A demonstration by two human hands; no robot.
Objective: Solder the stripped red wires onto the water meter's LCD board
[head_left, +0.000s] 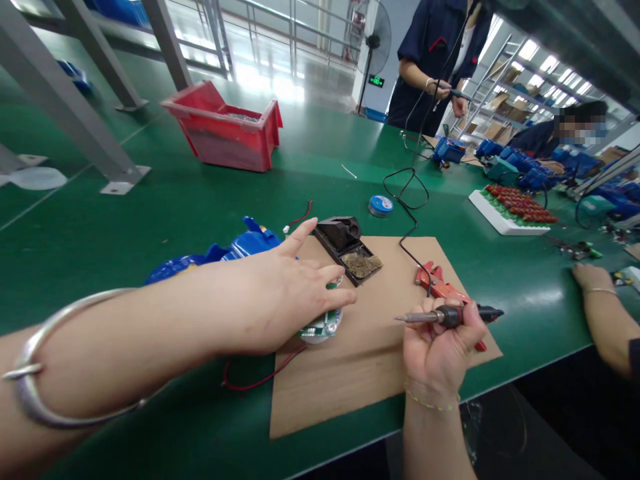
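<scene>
My right hand is closed around a soldering iron, its tip pointing left over the brown cardboard sheet. Fingers spread, my left hand reaches over a green circuit board and partly hides it; whether it touches the board I cannot tell. A blue plastic housing lies behind my left forearm. Beyond my left fingertips stands a black soldering iron stand with a brown sponge in its tray. Red wire strippers lie just behind the iron, partly covered by my right hand.
On the green bench stand a red bin, a round solder tin and a white tray of red-brown parts. The iron's black cable loops across the back. A co-worker's hand rests at right; two other people are farther back.
</scene>
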